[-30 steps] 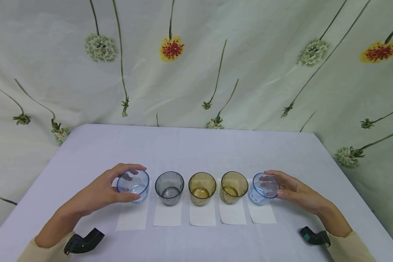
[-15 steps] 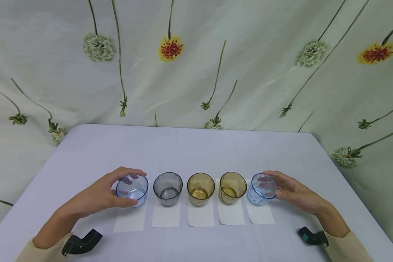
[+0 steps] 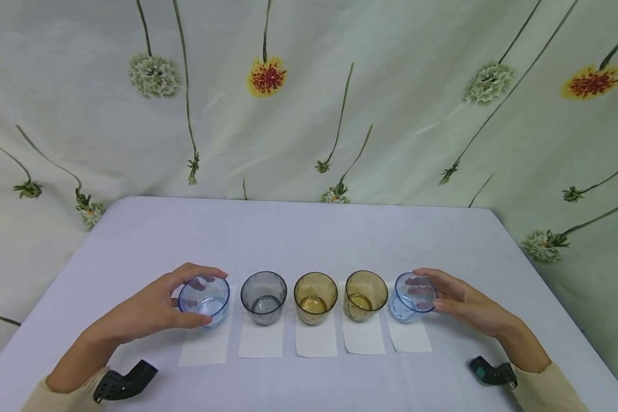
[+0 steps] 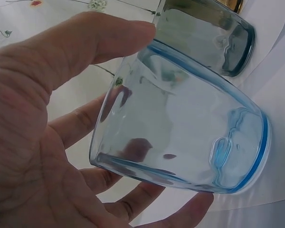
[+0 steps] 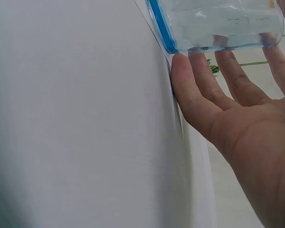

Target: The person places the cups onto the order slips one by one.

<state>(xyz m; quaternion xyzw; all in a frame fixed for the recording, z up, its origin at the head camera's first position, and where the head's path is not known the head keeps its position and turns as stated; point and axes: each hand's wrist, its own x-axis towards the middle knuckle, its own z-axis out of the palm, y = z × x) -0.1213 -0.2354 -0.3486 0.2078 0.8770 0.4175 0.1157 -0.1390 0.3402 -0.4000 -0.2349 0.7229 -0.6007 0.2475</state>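
Observation:
Five tinted drinking glasses stand upright in a row in the head view. My left hand [image 3: 151, 303] grips the light blue glass [image 3: 217, 312] at the left end, thumb on its near side and fingers round the far side. In the left wrist view, the thumb lies close to the rim of this glass [image 4: 194, 118]. At the right end, my right hand [image 3: 466, 303] holds another light blue glass [image 3: 407, 309] between thumb and fingers. The right wrist view shows the fingers along the side of that glass [image 5: 218, 23]. Its upper part is cut off there.
Between the blue glasses stand a grey glass [image 3: 264, 312] and two amber glasses, one in the middle [image 3: 316, 312] and one to its right [image 3: 363, 309]. Each glass has a white paper slip [image 3: 260, 343] at its base. A white cloth [image 3: 309, 234] covers the table.
My left hand and its blue glass have shifted slightly to the left. The right hand and the other glasses stay in place, apart from a small shift of the whole view.

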